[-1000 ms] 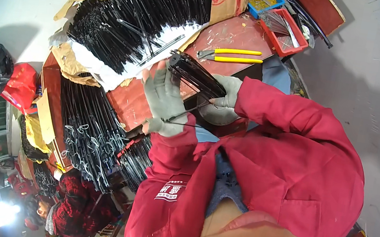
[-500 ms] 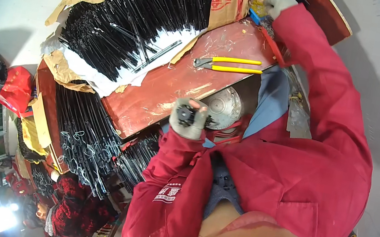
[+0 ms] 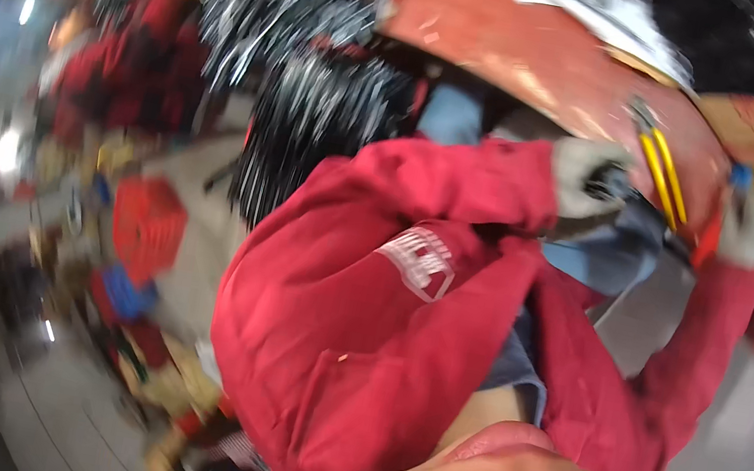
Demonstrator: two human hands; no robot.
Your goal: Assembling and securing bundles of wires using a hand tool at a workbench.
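Left hand (image 3: 575, 175): gloved fingers curled around black bundle (image 3: 610, 183), near worktop (image 3: 530, 56) edge. Right hand (image 3: 746, 228): gloved, just beside red tray (image 3: 707, 238); fingers blurred, cannot tell whether spread or pinching. Yellow-handled pliers (image 3: 656, 164) on worktop, between hands.

The left hand (image 3: 591, 179) and right hand (image 3: 746, 228) have pale grey gloves (image 3: 572, 169). The bundle (image 3: 607, 183) in the left one is black. The jacket (image 3: 296, 292) is pinkish red with white print (image 3: 418, 261). The pliers (image 3: 651, 141) have yellow handles (image 3: 668, 169) and a grey head (image 3: 639, 110). The table (image 3: 512, 42) is brick red, the paper (image 3: 602, 15) white. The rods (image 3: 302, 116) are black with white shine. The trousers (image 3: 604, 250) are blue-grey. The other person's top (image 3: 139, 68) is red with black patches. The basket (image 3: 147, 225) is red.
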